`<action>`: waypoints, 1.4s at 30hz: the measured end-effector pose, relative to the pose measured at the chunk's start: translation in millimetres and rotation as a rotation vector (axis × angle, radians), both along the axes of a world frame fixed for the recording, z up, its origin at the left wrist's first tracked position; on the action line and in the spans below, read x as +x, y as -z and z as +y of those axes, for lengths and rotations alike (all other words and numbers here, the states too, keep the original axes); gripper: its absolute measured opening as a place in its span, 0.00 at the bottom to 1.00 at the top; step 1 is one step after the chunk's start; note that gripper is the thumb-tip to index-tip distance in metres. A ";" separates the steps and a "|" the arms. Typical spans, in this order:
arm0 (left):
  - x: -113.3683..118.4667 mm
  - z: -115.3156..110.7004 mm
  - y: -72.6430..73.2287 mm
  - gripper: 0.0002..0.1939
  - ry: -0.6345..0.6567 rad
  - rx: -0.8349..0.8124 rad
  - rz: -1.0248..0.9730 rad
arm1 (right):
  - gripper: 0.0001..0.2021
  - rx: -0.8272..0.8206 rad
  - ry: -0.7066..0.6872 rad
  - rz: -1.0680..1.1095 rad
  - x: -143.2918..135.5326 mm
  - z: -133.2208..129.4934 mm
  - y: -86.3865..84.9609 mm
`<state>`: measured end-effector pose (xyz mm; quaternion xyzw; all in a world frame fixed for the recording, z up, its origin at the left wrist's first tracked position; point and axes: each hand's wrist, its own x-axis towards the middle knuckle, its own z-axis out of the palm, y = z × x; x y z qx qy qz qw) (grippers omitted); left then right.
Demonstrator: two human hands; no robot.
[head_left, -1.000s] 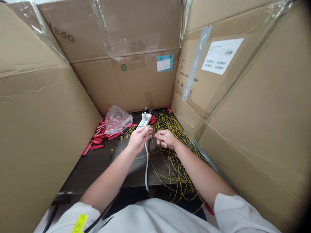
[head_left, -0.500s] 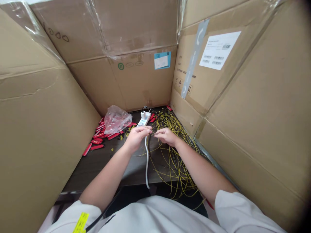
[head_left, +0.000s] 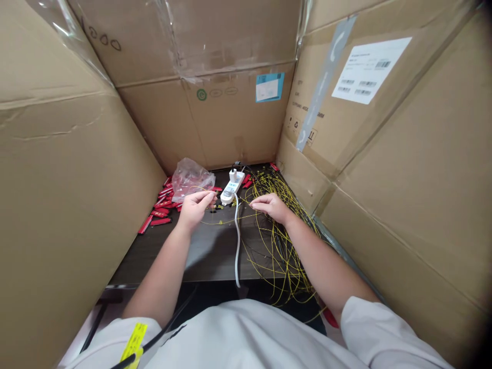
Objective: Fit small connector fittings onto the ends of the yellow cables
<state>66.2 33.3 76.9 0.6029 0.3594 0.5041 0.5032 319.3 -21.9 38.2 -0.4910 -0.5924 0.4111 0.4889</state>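
My left hand (head_left: 197, 207) is pinched on a thin yellow wire (head_left: 221, 222), left of the white power strip (head_left: 232, 187). That wire sags below the strip toward the right. Fingers of my right hand (head_left: 271, 206) are closed too, at the left side of a tangle of yellow wires (head_left: 286, 246); what they hold is too small to make out. A white cable (head_left: 237, 241) runs down from the strip between my hands. A clear plastic bag (head_left: 192, 179) lies behind my left hand, beside red pieces (head_left: 161, 204).
Tall cardboard boxes (head_left: 215, 123) enclose the dark table (head_left: 154, 261) at the back, left and right. Small yellow bits and a few red pieces lie near the back right corner. Some yellow wires hang over the front edge.
My hands were close together and have moved apart, the left one to the left and the right one slightly to the right. The view has shifted a little, and the power strip shows more fully.
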 end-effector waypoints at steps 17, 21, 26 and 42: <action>-3.5 2.4 27.9 0.19 -0.055 0.044 -0.015 | 0.12 0.155 -0.467 -1.061 -44.1 15.8 -72.0; -2.7 1.9 27.1 0.19 -0.067 0.048 0.001 | 0.12 0.159 -0.498 -1.163 -53.8 12.5 -70.6; -0.3 -0.8 18.8 0.19 -0.023 0.037 -0.009 | 0.11 0.158 -0.502 -1.286 -60.0 2.5 -73.4; 34.2 -9.7 -55.3 0.16 0.138 0.104 -0.047 | 0.11 0.041 -0.851 -1.501 -109.3 -11.1 -66.7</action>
